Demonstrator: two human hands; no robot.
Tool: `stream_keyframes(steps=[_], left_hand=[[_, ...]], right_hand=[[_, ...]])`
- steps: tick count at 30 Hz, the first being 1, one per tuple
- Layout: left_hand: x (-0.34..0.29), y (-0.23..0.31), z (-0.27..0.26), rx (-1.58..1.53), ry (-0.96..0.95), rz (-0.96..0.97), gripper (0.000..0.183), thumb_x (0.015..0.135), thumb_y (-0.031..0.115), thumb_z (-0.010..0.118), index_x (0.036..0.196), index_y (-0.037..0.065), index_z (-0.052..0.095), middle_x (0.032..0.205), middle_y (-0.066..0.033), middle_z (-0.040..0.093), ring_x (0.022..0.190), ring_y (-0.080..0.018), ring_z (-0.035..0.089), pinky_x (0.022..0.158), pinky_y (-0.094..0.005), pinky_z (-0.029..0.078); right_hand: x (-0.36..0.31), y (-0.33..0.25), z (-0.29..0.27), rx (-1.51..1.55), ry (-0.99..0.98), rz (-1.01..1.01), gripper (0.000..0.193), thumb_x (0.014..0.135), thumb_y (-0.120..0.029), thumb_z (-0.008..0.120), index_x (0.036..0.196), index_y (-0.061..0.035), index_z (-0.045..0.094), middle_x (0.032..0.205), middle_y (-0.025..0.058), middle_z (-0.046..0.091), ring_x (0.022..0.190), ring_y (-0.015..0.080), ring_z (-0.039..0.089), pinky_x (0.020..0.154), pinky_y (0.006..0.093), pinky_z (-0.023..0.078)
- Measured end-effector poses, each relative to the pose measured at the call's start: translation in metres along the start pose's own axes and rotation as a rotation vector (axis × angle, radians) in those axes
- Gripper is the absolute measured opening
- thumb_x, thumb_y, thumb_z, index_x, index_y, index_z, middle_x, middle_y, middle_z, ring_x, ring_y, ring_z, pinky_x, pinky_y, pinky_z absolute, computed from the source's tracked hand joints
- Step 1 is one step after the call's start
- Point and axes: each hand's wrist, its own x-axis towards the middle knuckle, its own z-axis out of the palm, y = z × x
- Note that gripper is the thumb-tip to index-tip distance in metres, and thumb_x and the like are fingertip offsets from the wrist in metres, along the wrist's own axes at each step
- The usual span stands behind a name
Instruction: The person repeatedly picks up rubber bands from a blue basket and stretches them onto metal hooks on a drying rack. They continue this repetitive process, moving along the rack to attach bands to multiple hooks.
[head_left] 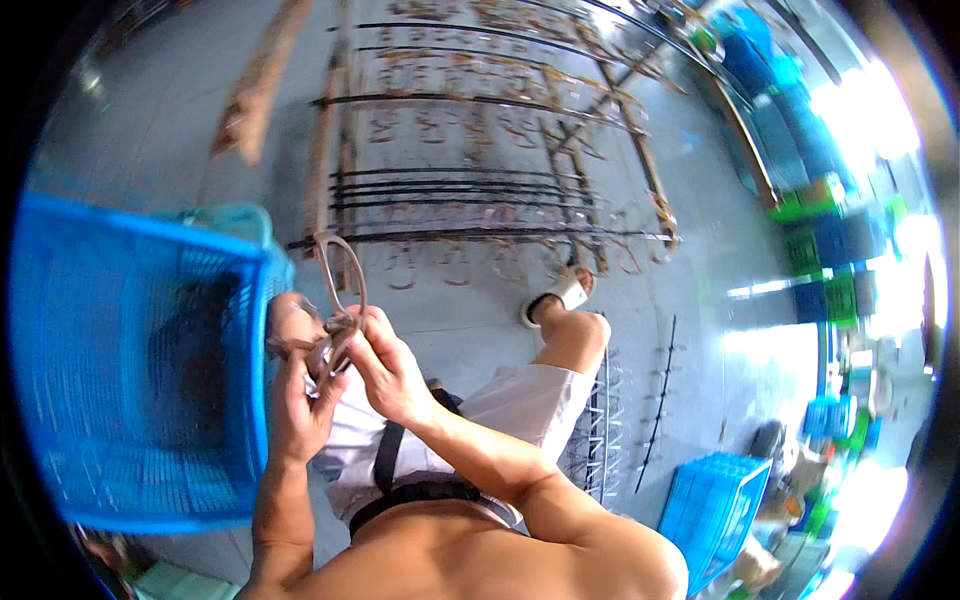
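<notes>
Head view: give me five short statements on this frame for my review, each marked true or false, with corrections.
1. Both the left hand and the right hand are on the looped frame. True.
2. The large blue basket stands at the person's right. False: the large blue basket is at the left.
3. The rack has dark bars. True.
4. The right hand is empty. False: its grip is on the looped frame.
5. The visible shoe is mostly white. True.

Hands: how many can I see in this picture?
2: the left hand and the right hand, close together at a thin looped frame, right of the large blue basket. Others could be hidden, but none show.
</notes>
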Motion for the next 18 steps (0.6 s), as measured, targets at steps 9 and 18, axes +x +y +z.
stream_keyframes(steps=[9,18], left_hand=[[0.021,0.032,0.100,-0.835,-0.310,-0.070,0.028,0.092,0.027,0.053,0.098,-0.001,0.053,0.082,-0.0040,0.055,0.068,-0.0084,0.050,0.061,-0.0211,0.041],[0.044,0.057,0.117,-0.720,-0.560,-0.296,0.012,0.086,0.002,0.056,0.092,0.000,0.047,0.083,-0.0096,0.059,0.071,-0.0134,0.059,0.066,-0.0279,0.053]], right_hand=[[-0.044,-0.125,-0.191,-0.423,0.655,-0.135,0.019,0.097,-0.018,0.039,0.097,-0.0017,0.048,0.062,0.0005,0.048,0.047,0.0099,0.047,0.044,0.0228,0.041],[0.028,-0.093,-0.327,-0.331,1.056,-0.558,0.013,0.096,-0.015,0.042,0.103,-0.0042,0.046,0.060,-0.0005,0.044,0.042,0.0047,0.039,0.037,0.0197,0.033]])
